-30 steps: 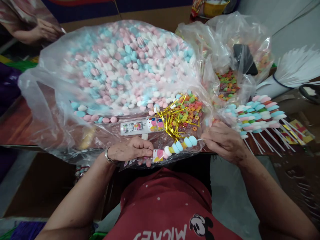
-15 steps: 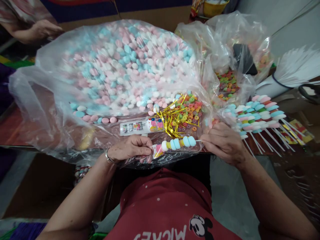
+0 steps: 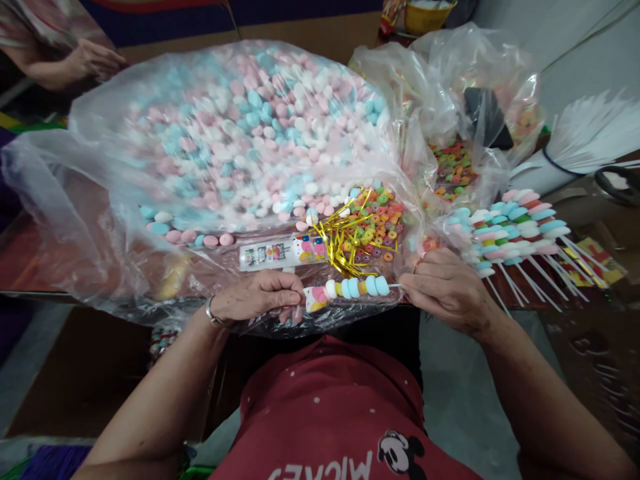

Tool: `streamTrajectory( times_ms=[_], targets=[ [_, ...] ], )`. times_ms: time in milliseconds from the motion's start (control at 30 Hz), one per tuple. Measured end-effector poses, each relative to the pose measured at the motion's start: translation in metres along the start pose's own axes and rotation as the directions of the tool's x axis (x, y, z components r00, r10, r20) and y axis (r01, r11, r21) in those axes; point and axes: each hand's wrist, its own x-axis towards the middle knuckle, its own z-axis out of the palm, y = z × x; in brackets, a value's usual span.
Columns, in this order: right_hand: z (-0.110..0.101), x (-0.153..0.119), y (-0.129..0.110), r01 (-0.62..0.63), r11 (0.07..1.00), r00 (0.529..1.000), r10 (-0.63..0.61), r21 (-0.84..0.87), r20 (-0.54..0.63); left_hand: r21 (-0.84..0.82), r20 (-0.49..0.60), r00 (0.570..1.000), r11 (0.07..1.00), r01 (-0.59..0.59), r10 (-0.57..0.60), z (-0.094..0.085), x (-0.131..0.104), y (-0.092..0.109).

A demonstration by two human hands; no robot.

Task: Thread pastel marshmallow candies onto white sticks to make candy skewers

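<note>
Between my hands lies a marshmallow skewer [image 3: 353,288], with blue and white marshmallows and yellowish rings threaded on a thin white stick. My right hand [image 3: 443,288] is closed on the bare stick end. The skewer's left end meets a printed plastic sleeve [image 3: 315,299] with pink and yellow markings. My left hand [image 3: 263,295] pinches this sleeve between thumb and fingers; how far the skewer reaches inside is hidden by the fingers. Just above lie a stack of printed sleeves [image 3: 280,253], gold twist ties [image 3: 345,250] and colourful candy rings [image 3: 383,223].
A large clear bag of marshmallows [image 3: 240,140] covers much of the table. Finished skewers [image 3: 520,223] lie at right, near a holder of white sticks [image 3: 590,137]. Bags of candy rings [image 3: 455,163] stand behind. Another person's hand [image 3: 95,61] shows at upper left.
The skewer and my right hand have shifted slightly left, toward the sleeve. My left hand stays almost in place. The loose edge of the big bag has spread further left.
</note>
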Motion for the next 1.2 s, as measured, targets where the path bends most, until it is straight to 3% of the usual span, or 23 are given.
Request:
streamTrajectory(
  times_ms=[100,267,400,567,767,967,1200],
  targets=[
    [0.001,-0.002,0.001,0.016,0.999,1.0,-0.017,-0.046,-0.019,0.004,-0.032,0.999,1.0,-0.029,0.029,0.0,0.002,-0.002],
    [-0.004,-0.006,0.005,0.051,0.999,0.999,-0.051,0.004,-0.012,0.132,-0.086,0.996,0.991,-0.019,0.03,0.001,0.004,-0.001],
    [-0.006,-0.009,0.007,0.038,0.999,0.999,-0.037,0.028,-0.019,0.143,-0.133,0.99,0.989,-0.03,0.05,0.002,0.003,-0.001],
    [-0.001,-0.006,0.001,0.017,0.999,0.999,-0.015,0.038,-0.05,0.182,-0.129,0.99,0.983,-0.035,0.059,0.005,0.002,0.002],
    [0.0,-0.001,-0.006,-0.075,0.989,0.996,0.07,0.127,0.046,0.262,-0.163,0.978,0.961,-0.082,0.128,0.007,0.004,0.003],
    [0.003,-0.005,-0.006,-0.186,0.955,0.982,0.173,0.23,0.076,0.244,-0.178,0.977,0.967,-0.076,0.122,0.007,0.004,-0.002],
    [-0.001,-0.001,-0.004,-0.176,0.942,0.971,0.119,0.285,0.208,0.31,-0.236,0.952,0.944,-0.116,0.194,0.003,0.004,-0.004]
  ],
)
